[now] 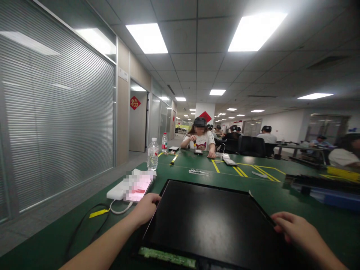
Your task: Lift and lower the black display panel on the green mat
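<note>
A large flat black panel (208, 221) lies on the green table (180, 172) in front of me, with a strip of green circuit board (167, 257) showing along its near edge. My left hand (146, 207) grips the panel's left edge with curled fingers. My right hand (292, 226) holds the panel's right edge, fingers curled over it.
A phone with a pink screen (138, 188) rests on a white power bank (119, 190) with a white cable, left of the panel. Two water bottles (152, 154) stand further back. A person (200, 138) works at the table's far end; others sit beyond. Dark trays (323, 185) lie at the right.
</note>
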`<act>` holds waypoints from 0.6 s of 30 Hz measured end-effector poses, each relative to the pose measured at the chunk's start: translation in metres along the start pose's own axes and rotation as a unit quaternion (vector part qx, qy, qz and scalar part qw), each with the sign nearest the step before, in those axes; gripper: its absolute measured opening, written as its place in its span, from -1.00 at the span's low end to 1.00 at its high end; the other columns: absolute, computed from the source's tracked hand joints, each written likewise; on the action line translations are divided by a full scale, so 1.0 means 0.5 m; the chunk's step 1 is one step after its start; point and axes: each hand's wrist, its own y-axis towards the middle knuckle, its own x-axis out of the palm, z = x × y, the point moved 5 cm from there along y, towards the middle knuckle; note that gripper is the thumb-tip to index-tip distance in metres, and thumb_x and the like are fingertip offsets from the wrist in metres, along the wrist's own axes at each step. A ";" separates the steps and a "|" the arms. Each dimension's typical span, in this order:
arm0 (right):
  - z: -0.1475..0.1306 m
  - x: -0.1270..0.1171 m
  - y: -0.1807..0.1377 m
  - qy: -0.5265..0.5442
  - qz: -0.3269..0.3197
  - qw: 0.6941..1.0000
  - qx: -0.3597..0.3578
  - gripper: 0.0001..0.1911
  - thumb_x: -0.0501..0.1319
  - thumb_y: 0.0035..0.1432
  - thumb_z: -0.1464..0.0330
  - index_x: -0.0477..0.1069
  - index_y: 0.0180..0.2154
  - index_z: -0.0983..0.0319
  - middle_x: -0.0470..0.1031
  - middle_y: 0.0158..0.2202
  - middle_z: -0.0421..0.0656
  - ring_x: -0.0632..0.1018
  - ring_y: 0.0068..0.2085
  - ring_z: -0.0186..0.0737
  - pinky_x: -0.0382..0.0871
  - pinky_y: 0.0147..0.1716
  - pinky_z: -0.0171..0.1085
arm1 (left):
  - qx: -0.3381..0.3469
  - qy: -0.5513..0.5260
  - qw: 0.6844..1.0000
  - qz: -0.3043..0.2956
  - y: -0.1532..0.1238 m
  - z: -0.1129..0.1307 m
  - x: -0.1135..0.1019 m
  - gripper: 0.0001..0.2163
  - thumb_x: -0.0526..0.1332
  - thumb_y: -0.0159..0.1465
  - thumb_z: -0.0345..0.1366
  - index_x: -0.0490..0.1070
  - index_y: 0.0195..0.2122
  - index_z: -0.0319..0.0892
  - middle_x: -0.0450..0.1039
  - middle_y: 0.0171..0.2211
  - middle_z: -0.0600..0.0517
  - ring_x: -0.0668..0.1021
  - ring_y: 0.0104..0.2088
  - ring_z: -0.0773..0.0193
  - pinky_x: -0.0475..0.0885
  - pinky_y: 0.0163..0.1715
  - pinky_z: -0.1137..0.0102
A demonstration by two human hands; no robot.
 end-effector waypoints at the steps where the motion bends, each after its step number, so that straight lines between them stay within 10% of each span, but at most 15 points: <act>1: -0.001 0.000 0.000 0.003 0.001 1.000 0.002 -0.59 0.15 -0.05 0.00 0.61 -0.33 0.09 0.72 -0.47 -0.06 0.60 -0.54 -0.03 0.45 -0.42 -0.08 | 0.001 0.019 1.000 0.002 0.002 -0.001 -0.001 -0.63 0.13 -0.08 -0.45 0.72 -0.36 -0.16 0.78 -0.30 -0.01 0.73 -0.11 -0.04 0.53 -0.08 0.28; 18: 0.000 0.000 0.003 -0.005 -0.003 1.000 0.002 -0.56 0.16 -0.04 0.00 0.64 -0.29 0.10 0.74 -0.44 -0.05 0.63 -0.51 0.00 0.47 -0.33 -0.05 | 0.040 0.213 0.976 0.026 -0.008 0.026 -0.012 -0.48 0.06 0.16 -0.65 0.79 -0.13 -0.20 0.75 0.07 -0.14 0.65 0.23 -0.02 0.41 0.36 0.19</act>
